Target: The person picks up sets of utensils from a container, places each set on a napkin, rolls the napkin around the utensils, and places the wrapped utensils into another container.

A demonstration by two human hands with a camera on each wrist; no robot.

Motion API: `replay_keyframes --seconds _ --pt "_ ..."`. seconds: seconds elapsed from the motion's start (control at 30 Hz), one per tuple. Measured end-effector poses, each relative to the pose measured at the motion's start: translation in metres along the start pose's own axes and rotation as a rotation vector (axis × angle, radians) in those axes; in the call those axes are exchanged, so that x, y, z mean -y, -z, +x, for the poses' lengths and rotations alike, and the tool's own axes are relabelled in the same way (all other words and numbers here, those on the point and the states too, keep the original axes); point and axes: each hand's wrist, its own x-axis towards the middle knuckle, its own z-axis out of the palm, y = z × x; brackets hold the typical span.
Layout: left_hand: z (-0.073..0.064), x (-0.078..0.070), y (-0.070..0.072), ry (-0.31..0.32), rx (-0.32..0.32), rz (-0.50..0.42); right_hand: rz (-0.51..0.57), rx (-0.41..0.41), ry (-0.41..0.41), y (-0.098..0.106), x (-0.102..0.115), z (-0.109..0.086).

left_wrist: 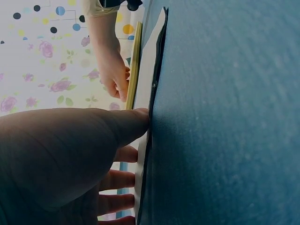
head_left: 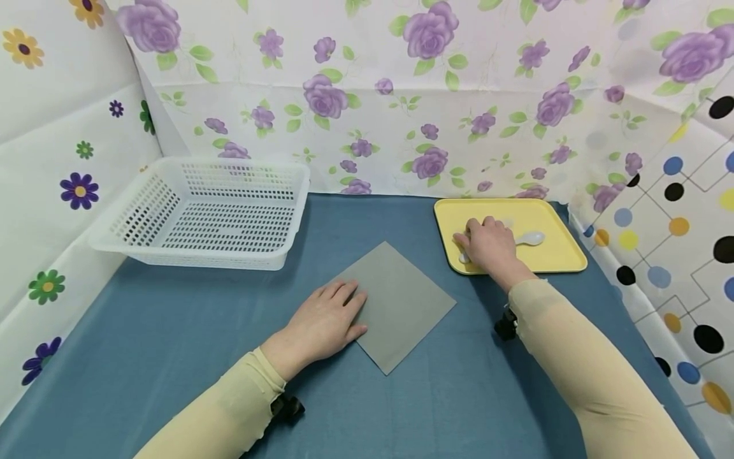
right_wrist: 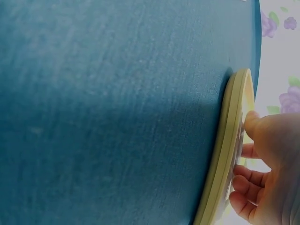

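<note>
A grey square sheet [head_left: 401, 306], perhaps a folded cloth, lies cornerwise on the blue-covered table. My left hand [head_left: 323, 322] rests with fingers extended on its left side; in the left wrist view the thumb [left_wrist: 131, 124] touches the sheet's edge. On the right, my right hand [head_left: 490, 245] reaches down into a yellow tray [head_left: 556, 255], its fingers bent. A white spoon [head_left: 530, 238] shows its bowl to the right of that hand, and a small white end emerges on the left. The right wrist view shows thumb and fingers [right_wrist: 251, 176] inside the tray rim; their grip is hidden.
A white perforated plastic basket [head_left: 229, 223] stands at the back left. Behind the table hangs a curtain with purple flowers [head_left: 430, 162]; a dotted sheet [head_left: 676, 226] closes the right side and a flowered sheet [head_left: 46, 191] the left.
</note>
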Motion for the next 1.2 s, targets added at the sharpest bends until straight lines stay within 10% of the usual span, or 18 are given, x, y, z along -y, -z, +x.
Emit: replay_keyframes --seconds 1.2 --pt "0.0005 0.0 -0.0018 0.004 0.002 0.011 0.121 0.049 -0.042 0.009 0.0067 -0.0031"
